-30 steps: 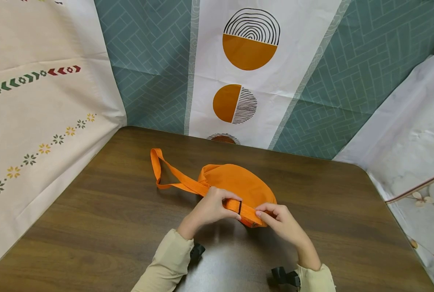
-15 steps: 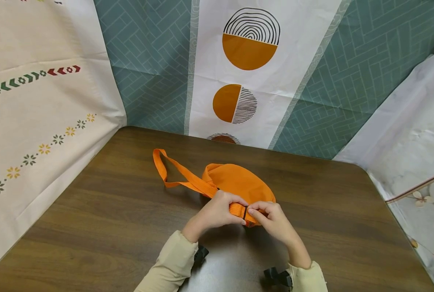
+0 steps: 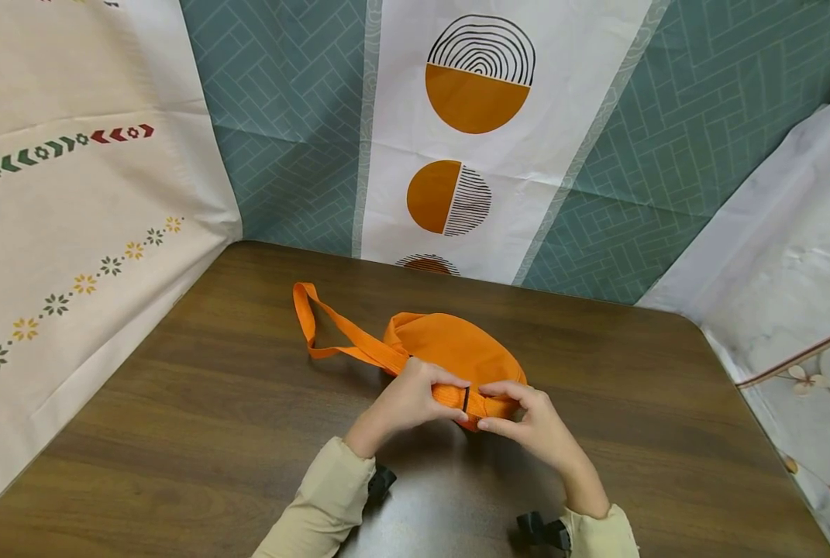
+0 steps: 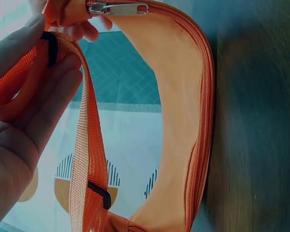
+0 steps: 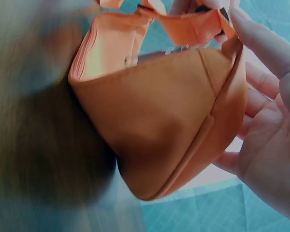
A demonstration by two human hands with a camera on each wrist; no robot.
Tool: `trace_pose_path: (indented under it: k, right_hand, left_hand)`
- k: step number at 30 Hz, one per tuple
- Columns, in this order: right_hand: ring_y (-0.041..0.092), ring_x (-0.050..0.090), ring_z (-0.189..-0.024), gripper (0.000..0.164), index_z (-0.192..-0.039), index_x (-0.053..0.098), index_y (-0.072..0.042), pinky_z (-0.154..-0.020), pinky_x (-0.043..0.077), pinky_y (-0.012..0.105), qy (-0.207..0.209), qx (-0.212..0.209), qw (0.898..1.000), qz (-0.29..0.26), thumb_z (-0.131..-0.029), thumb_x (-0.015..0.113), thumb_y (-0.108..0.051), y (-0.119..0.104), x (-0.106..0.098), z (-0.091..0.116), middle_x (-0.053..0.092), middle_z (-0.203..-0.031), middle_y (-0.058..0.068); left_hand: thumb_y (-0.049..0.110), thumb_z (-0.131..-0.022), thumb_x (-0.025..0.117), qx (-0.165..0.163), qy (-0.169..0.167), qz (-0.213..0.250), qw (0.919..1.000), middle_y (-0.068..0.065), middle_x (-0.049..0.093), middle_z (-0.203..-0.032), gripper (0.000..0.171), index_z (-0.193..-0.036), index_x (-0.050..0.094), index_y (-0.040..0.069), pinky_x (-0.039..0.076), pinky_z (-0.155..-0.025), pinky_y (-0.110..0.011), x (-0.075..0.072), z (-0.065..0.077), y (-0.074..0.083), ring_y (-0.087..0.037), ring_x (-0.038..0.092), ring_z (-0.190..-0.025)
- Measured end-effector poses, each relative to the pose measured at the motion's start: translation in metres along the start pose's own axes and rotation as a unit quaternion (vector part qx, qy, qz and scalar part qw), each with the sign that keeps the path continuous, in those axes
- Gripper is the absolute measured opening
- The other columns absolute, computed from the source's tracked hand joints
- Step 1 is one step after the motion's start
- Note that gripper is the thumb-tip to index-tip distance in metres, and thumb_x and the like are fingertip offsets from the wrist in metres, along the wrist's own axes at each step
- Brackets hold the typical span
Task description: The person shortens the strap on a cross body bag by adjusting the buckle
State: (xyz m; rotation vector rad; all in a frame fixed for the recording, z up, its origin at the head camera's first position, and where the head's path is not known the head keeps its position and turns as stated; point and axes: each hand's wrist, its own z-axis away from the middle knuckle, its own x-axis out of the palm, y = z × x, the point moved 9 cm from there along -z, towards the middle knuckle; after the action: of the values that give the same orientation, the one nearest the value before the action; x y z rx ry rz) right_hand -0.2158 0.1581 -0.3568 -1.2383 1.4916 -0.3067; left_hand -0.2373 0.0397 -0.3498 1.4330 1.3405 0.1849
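Observation:
An orange waist bag (image 3: 456,345) stands on the table, its strap (image 3: 376,350) trailing in a loop to the left. My left hand (image 3: 406,399) pinches the folded webbing beside a black slider buckle (image 3: 466,399). In the left wrist view that slider (image 4: 52,48) sits by the thumb and fingertips, and a second black slider (image 4: 103,195) shows lower on the strap. A metal zipper pull (image 4: 123,8) lies at the bag's top edge there. My right hand (image 3: 538,422) grips the bag's right end, thumb on its corner in the right wrist view; some fingertips are hidden behind it.
The brown wooden table (image 3: 177,403) extends around the bag on all sides. A teal and white patterned cloth (image 3: 296,139) hangs behind its far edge. Pale cloths hang at the left (image 3: 94,232) and right (image 3: 791,256).
My right hand has come in toward the slider, then drawn back slightly right, its thumb and fingers now spread wider round the bag's end. The left hand keeps the webbing, shifting slightly.

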Motion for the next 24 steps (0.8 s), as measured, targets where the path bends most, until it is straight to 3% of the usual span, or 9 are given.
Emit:
trace_pose_path:
  k: [6,10,17,24]
  right_hand:
    - [0.020,0.055,-0.083,0.038,-0.096,0.063,0.009,-0.068,0.045,0.021,0.026,-0.094,0.995,0.005,-0.060,0.073,0.014,-0.015,-0.005,0.002,0.062,-0.092,0.017]
    - [0.021,0.056,-0.084,0.039,-0.093,0.064,0.010,-0.073,0.043,0.016,0.047,-0.142,0.989,-0.004,-0.056,0.072,0.018,-0.020,-0.007,0.003,0.062,-0.088,0.017]
    - [0.019,0.057,-0.085,0.034,-0.093,0.067,0.006,-0.080,0.040,0.020,0.064,-0.154,0.986,0.005,-0.060,0.075,0.006,-0.017,-0.005,0.001,0.066,-0.087,0.011]
    - [0.019,0.056,-0.081,0.029,-0.089,0.068,0.007,-0.074,0.044,0.019,0.074,-0.139,0.987,-0.015,-0.062,0.074,0.002,-0.017,-0.002,-0.002,0.064,-0.086,0.011]
  left_hand:
    - [0.013,-0.065,0.079,0.017,0.011,-0.001,0.9998,-0.005,0.065,-0.090,0.037,-0.098,0.069,0.000,0.046,-0.064,-0.020,-0.003,0.000,-0.001,-0.012,0.056,-0.076]
    - [0.013,-0.065,0.080,0.015,0.014,0.010,0.9997,-0.004,0.062,-0.088,0.037,-0.097,0.068,-0.001,0.046,-0.064,-0.020,-0.004,-0.001,-0.001,-0.013,0.054,-0.078]
    - [0.012,-0.065,0.080,-0.007,0.003,0.042,0.9991,0.000,0.062,-0.087,0.034,-0.096,0.069,0.002,0.047,-0.061,-0.021,-0.001,0.000,-0.004,-0.010,0.052,-0.075]
    - [0.010,-0.067,0.079,-0.010,0.006,0.053,0.9985,-0.001,0.064,-0.087,0.032,-0.097,0.069,0.003,0.048,-0.063,-0.022,0.000,0.000,-0.002,-0.010,0.053,-0.076]
